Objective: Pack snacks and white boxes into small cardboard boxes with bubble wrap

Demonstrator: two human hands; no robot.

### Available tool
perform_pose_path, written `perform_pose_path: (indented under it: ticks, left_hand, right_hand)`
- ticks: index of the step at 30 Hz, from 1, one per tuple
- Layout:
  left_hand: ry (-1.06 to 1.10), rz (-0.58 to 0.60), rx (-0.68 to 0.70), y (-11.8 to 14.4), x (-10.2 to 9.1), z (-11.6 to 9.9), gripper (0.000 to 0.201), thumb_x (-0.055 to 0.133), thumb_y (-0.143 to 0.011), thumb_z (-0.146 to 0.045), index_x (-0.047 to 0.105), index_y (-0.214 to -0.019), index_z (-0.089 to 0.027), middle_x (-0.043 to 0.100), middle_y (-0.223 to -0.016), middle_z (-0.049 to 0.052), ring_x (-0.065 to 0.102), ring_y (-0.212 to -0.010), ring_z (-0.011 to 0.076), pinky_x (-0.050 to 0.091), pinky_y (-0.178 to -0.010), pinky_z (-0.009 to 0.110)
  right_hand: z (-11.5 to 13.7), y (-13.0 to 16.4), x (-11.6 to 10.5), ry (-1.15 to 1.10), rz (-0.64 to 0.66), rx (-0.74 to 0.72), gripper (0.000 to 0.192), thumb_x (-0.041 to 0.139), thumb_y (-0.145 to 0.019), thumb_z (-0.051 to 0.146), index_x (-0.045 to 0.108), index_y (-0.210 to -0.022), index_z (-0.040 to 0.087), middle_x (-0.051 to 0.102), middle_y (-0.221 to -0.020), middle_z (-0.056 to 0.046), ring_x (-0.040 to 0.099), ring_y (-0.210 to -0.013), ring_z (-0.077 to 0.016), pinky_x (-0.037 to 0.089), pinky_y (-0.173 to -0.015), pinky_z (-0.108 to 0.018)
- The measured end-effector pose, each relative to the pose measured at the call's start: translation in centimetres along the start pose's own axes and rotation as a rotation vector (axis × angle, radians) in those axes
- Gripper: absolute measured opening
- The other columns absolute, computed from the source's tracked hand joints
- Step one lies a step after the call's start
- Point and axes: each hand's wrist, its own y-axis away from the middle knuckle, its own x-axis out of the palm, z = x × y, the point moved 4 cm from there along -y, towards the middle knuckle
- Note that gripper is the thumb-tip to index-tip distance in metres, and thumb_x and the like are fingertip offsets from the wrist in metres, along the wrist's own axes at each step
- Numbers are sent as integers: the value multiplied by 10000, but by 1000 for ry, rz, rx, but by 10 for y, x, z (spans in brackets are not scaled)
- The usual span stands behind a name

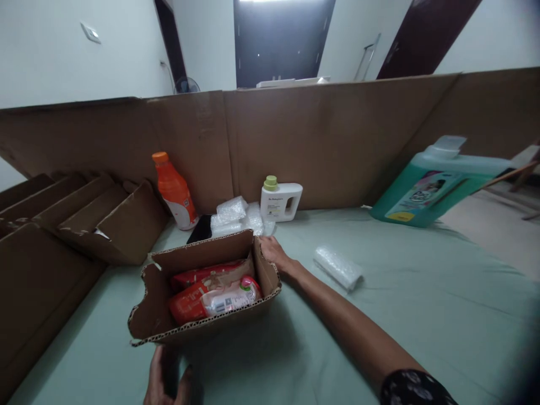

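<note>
At 6 o'clock, your left hand (166, 378) grips the cardboard box (202, 292) near wall; right hand (273, 251) rests open-fingered on its 2 o'clock corner

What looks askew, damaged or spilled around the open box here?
The large teal jug lies tipped on its side at the far right; no spill shows. The cardboard box, held by the left hand and right hand, has ragged, torn edges.
</note>
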Motion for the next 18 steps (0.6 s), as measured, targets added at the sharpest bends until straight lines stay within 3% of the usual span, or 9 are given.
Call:
perform_pose_path:
  ticks: [2, 5, 10, 13, 18]
  left_hand:
    - [-1, 13, -3, -1, -3, 0, 829, 596, -847, -606, 336, -1521, -200, 556, -1436, 168, 522, -1367, 357, 393, -1184, 483]
    - [-5, 36, -10, -8, -12, -2, 821, 593, -839, -649, 388, -1487, -187, 577, -1411, 161, 552, -1335, 338, 430, -1154, 444]
    - [14, 87, -42, -28, -30, -17, 828, 725, -743, -625, 475, -1416, -212, 629, -1355, 142, 656, -1184, 323, 564, -969, 390]
    - [37, 229, 1, -37, -17, -38, 682, 729, -747, -569, 577, -1294, -191, 685, -1244, 134, 687, -1109, 307, 573, -918, 363]
    - [15, 315, 147, -56, 34, -84, 501, 619, -841, -430, 582, -1260, -157, 710, -1138, 106, 688, -972, 244, 553, -840, 321]
  right_hand:
    - [-2, 3, -3, -18, -24, 45, 261, 555, -883, 185, 721, -1083, 205, 694, -1279, -131, 601, -1199, -318, 433, -1018, -473]
    - [8, 31, -15, -53, -43, 74, 338, 513, -887, 197, 699, -1169, 198, 682, -1317, -121, 608, -1222, -315, 455, -1033, -481]
    - [45, 104, -22, -430, 131, 4, 646, 628, -758, 241, 577, -1401, 212, 628, -1408, -96, 606, -1257, -308, 506, -1040, -418]
    - [57, 128, -13, -548, 35, 118, 726, 696, -704, 247, 557, -1415, 200, 655, -1360, -123, 634, -1207, -329, 517, -1032, -454]
    - [41, 128, -4, -505, -152, 399, 390, 612, -795, 378, 659, -1135, 195, 756, -988, -81, 697, -843, -268, 580, -753, -384]
